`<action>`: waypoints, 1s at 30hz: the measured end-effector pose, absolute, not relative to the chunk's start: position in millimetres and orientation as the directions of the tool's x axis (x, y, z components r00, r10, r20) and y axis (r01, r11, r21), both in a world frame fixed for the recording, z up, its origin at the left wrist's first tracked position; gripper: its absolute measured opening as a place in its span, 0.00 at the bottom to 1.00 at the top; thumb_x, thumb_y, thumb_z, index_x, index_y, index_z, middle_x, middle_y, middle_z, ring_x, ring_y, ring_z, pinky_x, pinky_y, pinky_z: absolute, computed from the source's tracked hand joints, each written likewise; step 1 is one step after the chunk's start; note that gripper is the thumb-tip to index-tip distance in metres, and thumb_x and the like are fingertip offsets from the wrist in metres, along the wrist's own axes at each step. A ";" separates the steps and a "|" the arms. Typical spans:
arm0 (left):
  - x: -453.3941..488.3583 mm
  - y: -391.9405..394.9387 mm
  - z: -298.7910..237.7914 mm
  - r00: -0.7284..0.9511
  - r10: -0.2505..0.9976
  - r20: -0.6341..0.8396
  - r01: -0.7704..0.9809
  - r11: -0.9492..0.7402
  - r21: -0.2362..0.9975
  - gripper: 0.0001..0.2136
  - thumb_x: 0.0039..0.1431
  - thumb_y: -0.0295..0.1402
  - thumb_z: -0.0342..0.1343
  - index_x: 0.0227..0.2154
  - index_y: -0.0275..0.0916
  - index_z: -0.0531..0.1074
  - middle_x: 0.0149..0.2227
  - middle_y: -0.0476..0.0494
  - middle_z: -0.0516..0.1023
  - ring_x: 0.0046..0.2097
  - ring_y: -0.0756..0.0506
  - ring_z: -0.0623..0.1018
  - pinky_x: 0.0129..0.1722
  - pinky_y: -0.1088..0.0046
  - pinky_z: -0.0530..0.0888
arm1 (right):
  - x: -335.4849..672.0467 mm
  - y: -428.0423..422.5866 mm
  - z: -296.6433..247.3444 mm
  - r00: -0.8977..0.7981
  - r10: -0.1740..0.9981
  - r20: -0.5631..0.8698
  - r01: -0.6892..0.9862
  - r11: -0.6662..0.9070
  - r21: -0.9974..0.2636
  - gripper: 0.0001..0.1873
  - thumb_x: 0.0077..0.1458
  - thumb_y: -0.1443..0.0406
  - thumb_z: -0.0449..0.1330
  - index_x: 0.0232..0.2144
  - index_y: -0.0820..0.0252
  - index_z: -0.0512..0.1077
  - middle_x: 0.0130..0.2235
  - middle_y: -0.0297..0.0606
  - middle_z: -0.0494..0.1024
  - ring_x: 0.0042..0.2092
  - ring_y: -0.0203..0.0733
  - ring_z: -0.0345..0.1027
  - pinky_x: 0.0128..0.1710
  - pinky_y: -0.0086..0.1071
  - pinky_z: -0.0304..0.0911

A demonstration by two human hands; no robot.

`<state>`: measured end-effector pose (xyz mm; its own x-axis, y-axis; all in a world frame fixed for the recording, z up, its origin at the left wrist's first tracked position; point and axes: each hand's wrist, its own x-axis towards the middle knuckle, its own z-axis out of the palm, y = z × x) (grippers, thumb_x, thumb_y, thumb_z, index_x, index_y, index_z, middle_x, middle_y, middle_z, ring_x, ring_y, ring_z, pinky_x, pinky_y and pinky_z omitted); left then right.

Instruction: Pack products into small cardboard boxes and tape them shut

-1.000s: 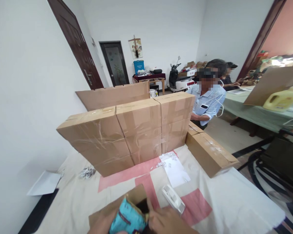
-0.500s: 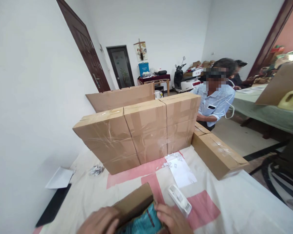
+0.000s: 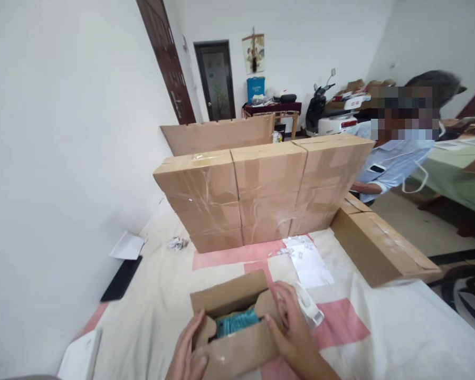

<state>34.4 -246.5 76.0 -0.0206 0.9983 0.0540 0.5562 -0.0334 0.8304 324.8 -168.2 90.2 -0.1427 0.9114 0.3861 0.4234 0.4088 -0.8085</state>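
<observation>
An open cardboard box (image 3: 237, 351) stands on the cloth-covered table just in front of me, flaps raised. Inside lies something wrapped in shiny teal plastic (image 3: 237, 322); what it holds is hidden. My left hand (image 3: 188, 348) grips the box's left end, fingers along the outside beside the small side flap. At the other end, my right hand (image 3: 291, 330) has its fingers behind the right flap and its thumb on the near side. Right of that hand lies a white tape dispenser (image 3: 311, 306), partly hidden by it.
Taped cardboard boxes (image 3: 267, 195) form a wall across the table. Another long carton (image 3: 383, 248) lies at right, near a person in a light blue shirt (image 3: 399, 158). White paper (image 3: 311, 264) with small scraps, crumpled paper (image 3: 178, 243) and a black flat object (image 3: 122, 278) lie around.
My view has shifted, and more of the box now shows. My hands have moved from over its edges to its two ends, and the side flaps are folded partly inward.
</observation>
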 end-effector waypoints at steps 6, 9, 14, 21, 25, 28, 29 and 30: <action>60.4 -245.8 76.5 -0.188 0.981 0.048 0.384 0.028 0.923 0.33 0.74 0.46 0.40 0.74 0.44 0.33 0.77 0.39 0.38 0.76 0.39 0.46 0.74 0.56 0.52 | 318.0 -163.0 86.7 -0.147 0.930 0.336 0.419 0.366 -0.831 0.33 0.67 0.64 0.52 0.71 0.51 0.50 0.63 0.48 0.65 0.64 0.52 0.61 0.60 0.52 0.66; 62.5 -243.5 71.5 -0.240 0.967 0.087 0.303 -0.011 0.953 0.36 0.73 0.45 0.43 0.74 0.44 0.30 0.77 0.35 0.38 0.76 0.38 0.48 0.72 0.56 0.56 | 317.7 -160.8 87.6 -0.169 0.895 0.413 0.438 0.444 -0.782 0.30 0.66 0.64 0.53 0.69 0.50 0.55 0.64 0.47 0.66 0.65 0.53 0.59 0.62 0.55 0.62; 55.5 -237.1 57.0 -0.299 0.950 0.090 0.174 -0.038 0.984 0.36 0.71 0.42 0.49 0.73 0.48 0.35 0.73 0.32 0.52 0.71 0.39 0.62 0.67 0.55 0.65 | 316.2 -154.5 83.7 -0.104 0.925 0.366 0.424 0.374 -0.825 0.36 0.65 0.62 0.58 0.71 0.54 0.51 0.65 0.50 0.66 0.61 0.53 0.65 0.57 0.51 0.66; 38.3 -225.9 94.8 -0.045 0.901 0.431 0.756 -0.251 0.604 0.10 0.66 0.32 0.56 0.48 0.44 0.76 0.55 0.41 0.78 0.61 0.38 0.71 0.59 0.53 0.71 | 313.2 -148.6 86.6 -0.068 0.785 0.616 0.379 0.591 -0.712 0.13 0.65 0.68 0.54 0.46 0.54 0.77 0.40 0.42 0.78 0.48 0.51 0.66 0.45 0.46 0.67; 57.1 -235.1 121.4 0.123 0.927 0.355 0.921 -0.240 0.308 0.21 0.63 0.42 0.62 0.58 0.47 0.73 0.63 0.40 0.73 0.65 0.32 0.68 0.58 0.49 0.69 | 316.4 -149.2 97.9 -0.161 0.794 0.587 0.417 0.594 -0.688 0.14 0.62 0.70 0.56 0.46 0.53 0.77 0.40 0.40 0.79 0.47 0.51 0.68 0.45 0.45 0.67; 68.1 -234.8 125.4 0.170 0.949 0.266 0.950 -0.229 0.210 0.29 0.62 0.43 0.63 0.65 0.50 0.67 0.69 0.41 0.65 0.67 0.32 0.67 0.56 0.52 0.71 | 338.4 -151.6 100.7 -0.109 0.875 0.472 0.422 0.471 -0.775 0.13 0.66 0.66 0.55 0.43 0.54 0.80 0.41 0.41 0.79 0.46 0.48 0.71 0.46 0.43 0.68; 68.4 -231.6 125.0 0.172 0.955 0.242 0.958 -0.220 0.185 0.29 0.62 0.42 0.63 0.65 0.50 0.66 0.70 0.41 0.63 0.68 0.32 0.66 0.57 0.52 0.70 | 350.1 -151.9 100.0 -0.021 0.902 0.432 0.440 0.397 -0.806 0.14 0.67 0.64 0.53 0.41 0.55 0.80 0.41 0.41 0.79 0.46 0.48 0.71 0.47 0.43 0.67; 67.2 -226.9 124.6 0.179 0.959 0.219 0.963 -0.216 0.160 0.30 0.62 0.42 0.63 0.66 0.50 0.66 0.71 0.42 0.62 0.68 0.32 0.66 0.57 0.51 0.70 | 363.3 -151.7 98.5 0.088 0.918 0.388 0.462 0.307 -0.832 0.15 0.67 0.62 0.53 0.39 0.56 0.80 0.41 0.41 0.80 0.46 0.48 0.72 0.48 0.43 0.67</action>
<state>67.2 -226.9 124.6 0.1790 0.9591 0.2194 0.9630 -0.2164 0.1605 363.3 -151.7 98.5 0.0878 0.9175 0.3879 0.4623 0.3074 -0.8317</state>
